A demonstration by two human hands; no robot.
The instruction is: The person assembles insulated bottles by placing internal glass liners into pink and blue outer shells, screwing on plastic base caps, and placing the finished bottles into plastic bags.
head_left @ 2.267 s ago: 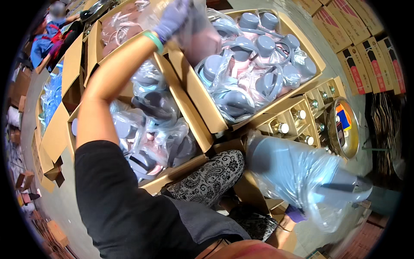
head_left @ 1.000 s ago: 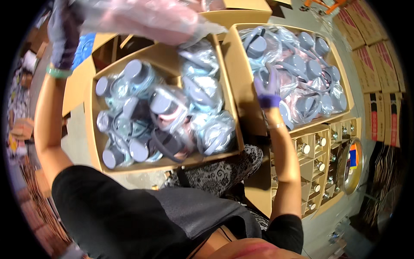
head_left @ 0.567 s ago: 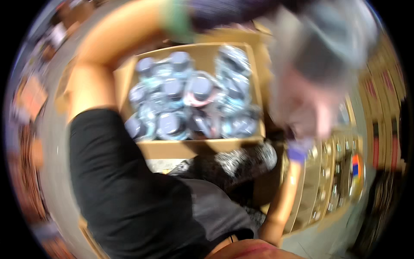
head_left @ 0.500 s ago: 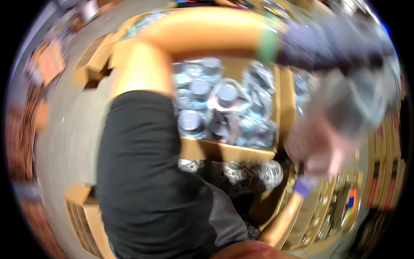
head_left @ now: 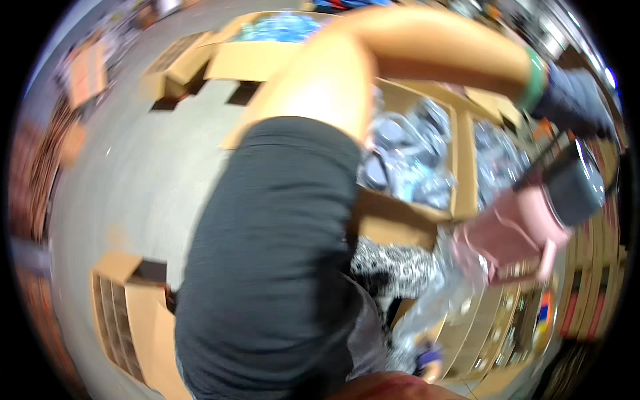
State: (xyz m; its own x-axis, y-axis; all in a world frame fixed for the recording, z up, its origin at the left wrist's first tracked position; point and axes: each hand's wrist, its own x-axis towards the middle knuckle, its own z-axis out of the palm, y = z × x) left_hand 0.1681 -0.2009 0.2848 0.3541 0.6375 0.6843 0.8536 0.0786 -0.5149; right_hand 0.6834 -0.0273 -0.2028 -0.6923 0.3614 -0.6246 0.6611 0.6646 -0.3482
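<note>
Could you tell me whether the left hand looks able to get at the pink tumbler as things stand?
Probably yes: the gloved left hand is right above the pink tumbler, by its dark lid, with nothing between them; blur hides whether it already grips it.

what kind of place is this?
Probably a warehouse or packing floor. Open cardboard boxes hold plastic-wrapped lidded cups, more flat brown cartons lie on the bare grey concrete floor, and the gloved left hand lifts a pink dark-lidded tumbler.

A pink tumbler [head_left: 517,230] with a dark lid, wrapped in clear plastic, is held tilted above the cartons.
</note>
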